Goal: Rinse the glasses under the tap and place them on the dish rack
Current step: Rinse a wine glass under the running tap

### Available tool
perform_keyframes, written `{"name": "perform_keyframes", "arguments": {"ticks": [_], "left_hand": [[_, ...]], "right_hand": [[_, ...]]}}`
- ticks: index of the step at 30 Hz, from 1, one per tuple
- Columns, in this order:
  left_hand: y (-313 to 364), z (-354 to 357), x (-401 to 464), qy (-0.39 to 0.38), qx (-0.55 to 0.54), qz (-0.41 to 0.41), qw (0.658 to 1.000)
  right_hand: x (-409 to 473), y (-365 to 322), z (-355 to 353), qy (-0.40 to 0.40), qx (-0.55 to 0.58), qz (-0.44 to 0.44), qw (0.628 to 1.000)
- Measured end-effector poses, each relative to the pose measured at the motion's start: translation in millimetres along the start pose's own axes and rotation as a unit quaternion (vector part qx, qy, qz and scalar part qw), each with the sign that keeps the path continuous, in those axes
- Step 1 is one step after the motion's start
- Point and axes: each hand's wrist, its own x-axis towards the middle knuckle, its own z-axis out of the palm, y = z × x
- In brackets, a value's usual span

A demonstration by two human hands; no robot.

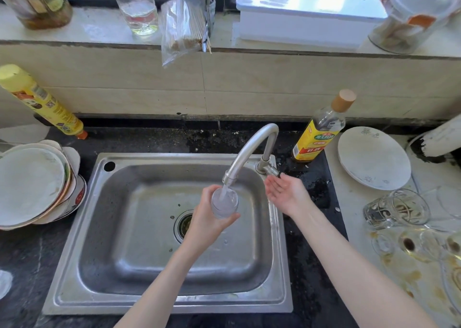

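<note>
1. The left hand [208,218] reached over the middle of the stainless-steel sink [82,228], its fingers and thumb curled round a small clear drinking glass [224,203] held directly under the spout.
2. The right hand [287,194] hovered palm up with relaxed, straight fingers beside the tap's handle at the sink's back right corner, holding nothing; whether it touched the handle could not be told.
3. A curved grey metal tap [252,150] arched from that corner toward the basin's middle, and water ran from it into the glass.
4. The round drain [183,225] lay just left of the left wrist, with a few dark specks scattered on the basin floor.
5. At the counter's left edge, a stack of white plates [32,185] leaned together, with a yellow bottle [42,103] behind them.
6. Behind the sink's right corner stood a yellow-labelled bottle with a tan cap [321,128].
7. On the pale, stained right part of the counter sat a white plate with a faint flower pattern [374,160], and nearer the front edge several dirty clear glasses [396,211] lay and stood close together, some showing brown residue.
8. On the window ledge above stood a white lidded plastic box [309,10], a clear bag of wooden skewers [182,28] and clear jars.
</note>
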Motion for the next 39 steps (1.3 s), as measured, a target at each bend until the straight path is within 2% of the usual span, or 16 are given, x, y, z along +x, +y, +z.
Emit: {"name": "perform_keyframes", "arguments": {"ticks": [4, 7, 9, 11, 13, 15, 17, 19, 23, 26, 29, 32, 35, 39], "left_hand": [[5.1, 1.4, 0.9, -0.001, 0.002, 0.011, 1.000], [7.8, 0.0, 0.5, 0.001, -0.003, 0.006, 1.000], [9.9, -0.8, -1.0, 0.002, -0.008, 0.009, 1.000], [10.2, 0.2, -2.2, 0.006, -0.015, 0.015, 1.000], [10.5, 2.5, -3.5, 0.006, -0.019, 0.023, 1.000], [10.5, 5.8, -5.0, 0.007, -0.015, 0.033, 0.999], [11.9, 9.2, -8.3, 0.007, -0.002, 0.065, 0.998], [16.4, 11.2, -13.4, -0.001, 0.007, 0.090, 0.996], [17.3, 7.3, -21.0, -0.004, 0.035, 0.106, 0.994], [10.3, 1.0, -20.6, 0.025, 0.061, 0.088, 0.994], [3.7, -1.4, -19.9, 0.041, 0.100, 0.052, 0.993], [-2.0, -2.6, -18.1, 0.029, 0.156, 0.015, 0.987], [-2.9, -4.6, -20.9, 0.015, 0.201, -0.005, 0.980], [-9.1, -6.0, -35.9, 0.004, 0.189, -0.017, 0.982]], "right_hand": [[-8.3, -24.2, 2.6, -0.014, 0.118, 0.010, 0.993], [-9.2, -17.9, 2.1, -0.023, 0.142, 0.013, 0.990], [-11.2, -9.5, -2.0, -0.014, 0.092, 0.013, 0.996], [-19.5, 9.2, -10.5, -0.004, -0.029, 0.044, 0.999], [-29.3, 38.0, -21.5, -0.010, -0.164, 0.118, 0.979], [-36.5, 67.0, -26.3, -0.029, -0.233, 0.186, 0.954], [-38.1, 86.0, -20.4, -0.052, -0.201, 0.220, 0.953], [-37.9, 92.7, -8.3, -0.046, -0.110, 0.223, 0.968], [-28.5, 92.3, 1.1, -0.044, -0.026, 0.174, 0.983], [-31.1, 79.1, 0.8, -0.016, -0.041, 0.116, 0.992], [-44.2, 60.4, 2.9, -0.004, -0.129, 0.011, 0.992], [-59.8, 53.7, 9.6, -0.009, -0.242, -0.105, 0.965], [-69.8, 60.6, 13.0, -0.023, -0.320, -0.215, 0.922], [-76.2, 80.0, 2.6, -0.075, -0.425, -0.294, 0.853]]}}
